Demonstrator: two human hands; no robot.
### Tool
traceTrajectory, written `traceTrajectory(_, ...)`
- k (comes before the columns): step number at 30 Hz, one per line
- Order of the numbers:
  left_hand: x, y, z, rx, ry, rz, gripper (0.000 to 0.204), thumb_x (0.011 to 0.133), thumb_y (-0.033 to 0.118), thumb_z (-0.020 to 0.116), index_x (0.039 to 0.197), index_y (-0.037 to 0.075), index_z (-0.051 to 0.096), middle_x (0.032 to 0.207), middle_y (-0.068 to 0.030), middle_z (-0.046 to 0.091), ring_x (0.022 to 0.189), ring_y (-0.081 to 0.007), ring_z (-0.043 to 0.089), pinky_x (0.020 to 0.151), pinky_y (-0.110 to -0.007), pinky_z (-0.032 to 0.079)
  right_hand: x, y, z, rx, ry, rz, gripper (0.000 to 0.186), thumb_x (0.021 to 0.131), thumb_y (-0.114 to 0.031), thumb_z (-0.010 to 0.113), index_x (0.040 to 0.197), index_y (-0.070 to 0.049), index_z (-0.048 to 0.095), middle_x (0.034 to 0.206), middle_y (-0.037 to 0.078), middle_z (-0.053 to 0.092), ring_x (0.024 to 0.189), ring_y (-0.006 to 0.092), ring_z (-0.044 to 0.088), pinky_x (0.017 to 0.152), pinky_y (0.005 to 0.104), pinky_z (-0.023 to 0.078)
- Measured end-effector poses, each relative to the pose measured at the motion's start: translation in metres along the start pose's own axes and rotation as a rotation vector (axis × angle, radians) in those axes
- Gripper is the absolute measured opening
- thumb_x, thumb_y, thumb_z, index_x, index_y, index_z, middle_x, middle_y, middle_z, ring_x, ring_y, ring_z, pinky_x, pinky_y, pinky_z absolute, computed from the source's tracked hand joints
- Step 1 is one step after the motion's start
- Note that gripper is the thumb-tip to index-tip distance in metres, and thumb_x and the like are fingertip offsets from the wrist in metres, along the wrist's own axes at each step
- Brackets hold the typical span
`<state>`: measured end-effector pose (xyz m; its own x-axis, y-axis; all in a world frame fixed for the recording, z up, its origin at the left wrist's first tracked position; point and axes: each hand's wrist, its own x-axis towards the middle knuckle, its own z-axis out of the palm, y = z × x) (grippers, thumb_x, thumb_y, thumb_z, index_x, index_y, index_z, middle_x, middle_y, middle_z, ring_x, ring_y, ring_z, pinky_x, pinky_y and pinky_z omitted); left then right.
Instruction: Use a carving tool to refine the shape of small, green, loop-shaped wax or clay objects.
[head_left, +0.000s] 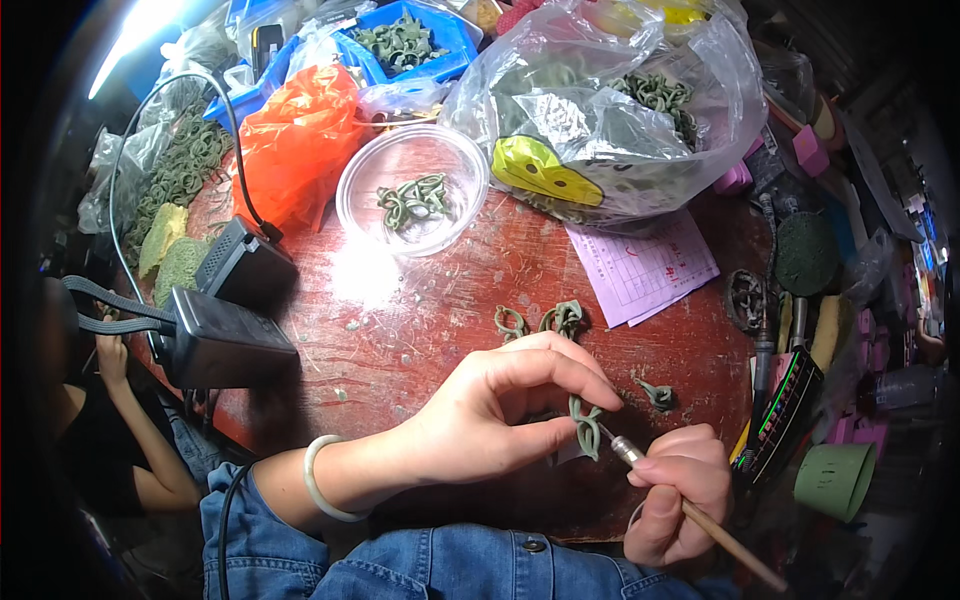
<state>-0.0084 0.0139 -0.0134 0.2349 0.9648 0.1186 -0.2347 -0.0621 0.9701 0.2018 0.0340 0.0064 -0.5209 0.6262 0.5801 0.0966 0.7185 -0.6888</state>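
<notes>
In the head view my left hand (500, 400) is closed in a pinch on a small looped green piece (588, 437), held upright between thumb and fingers above the worn red table (320, 330). My right hand (680, 490) grips a tool with a wooden handle (722, 532) and a metal collar; its thin tip touches or nearly touches the green piece. Just beyond my left hand lie looped green pieces (560, 320), with another piece (657, 394) to the right.
A clear tub (350, 205) of green pieces, bags (290, 130), blue bins (450, 55) and pink papers (630, 260) lie behind. Two black boxes (230, 340) with cords stand left; tools and a green cup (835, 480) sit right. Another person's arm (140, 435) shows at far left.
</notes>
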Motion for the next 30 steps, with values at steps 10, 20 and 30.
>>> traceTrajectory(10,0.000,-0.001,0.005,-0.256,-0.004,-0.119,0.027,0.084,-0.007,0.064,0.111,-0.004,0.061,0.116,-0.0133,0.056,0.107,-0.0200,0.057,0.093,-0.034,0.047,-0.003,0.001,-0.003,-0.064,0.073,-0.070,0.016,0.088,-0.007,0.057,0.102,0.000,0.057,0.082,0.009,0.053,0.064,0.0209,0.053,0.058,0.0309,0.047)
traceTrajectory(20,-0.001,0.000,0.007,-0.378,0.068,-0.202,0.028,0.084,-0.009,0.064,0.109,-0.002,0.056,0.114,-0.0128,0.057,0.109,-0.0196,0.057,0.094,-0.034,0.048,-0.001,-0.001,0.001,-0.182,0.022,-0.140,0.022,0.080,-0.005,0.060,0.102,-0.002,0.062,0.085,0.006,0.053,0.068,0.0193,0.054,0.056,0.0293,0.047)
traceTrajectory(30,-0.002,-0.003,0.010,-0.312,0.073,-0.139,0.025,0.084,-0.008,0.063,0.108,-0.003,0.054,0.113,-0.0127,0.054,0.109,-0.0195,0.055,0.094,-0.035,0.048,0.001,-0.003,0.007,-0.322,0.073,-0.234,0.019,0.082,-0.008,0.062,0.101,-0.006,0.064,0.085,0.005,0.053,0.068,0.0176,0.054,0.056,0.0282,0.045)
